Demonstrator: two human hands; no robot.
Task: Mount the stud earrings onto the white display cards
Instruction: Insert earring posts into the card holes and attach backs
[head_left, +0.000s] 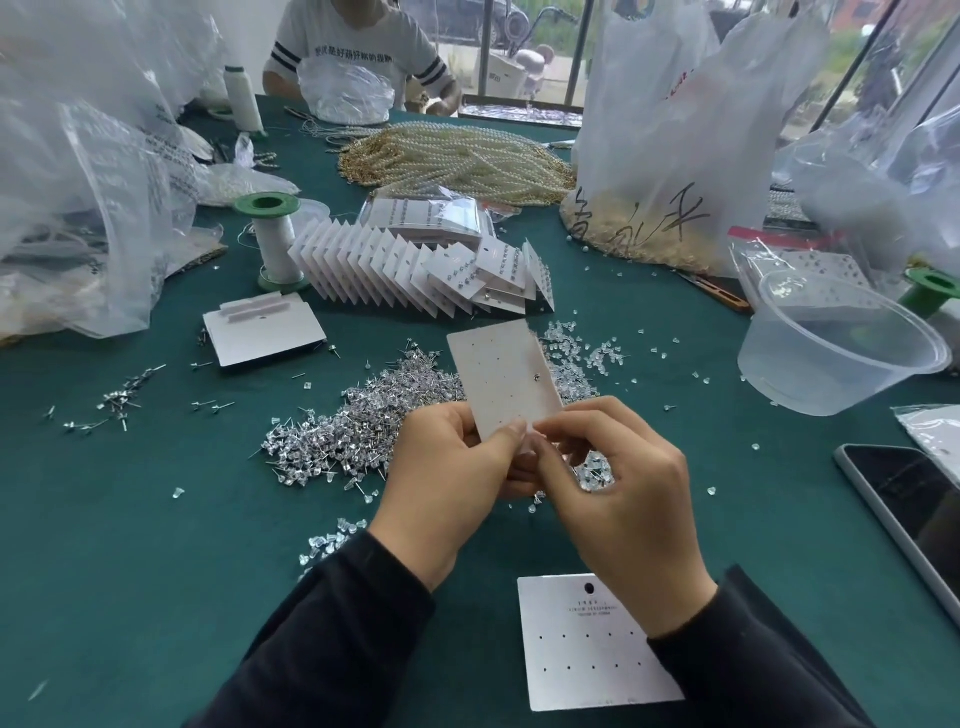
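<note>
One white display card (501, 374) held tilted above desk (130, 519) centre. Left hand (447, 483) grips card's near edge, thumb on face. Right hand (618, 493) pinches same edge, thumb and forefinger curled. Single stud (535, 375) sits at card's right edge. Heap of stud earrings (363, 421) lies beneath, spreading left. Blank card (582, 649) lies near, partly under right sleeve. Filled cards (415, 270) stand in row far behind.

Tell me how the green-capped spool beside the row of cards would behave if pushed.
Tall on a narrow base, the spool would probably tip. Its round green ends suggest it would then roll.
</note>
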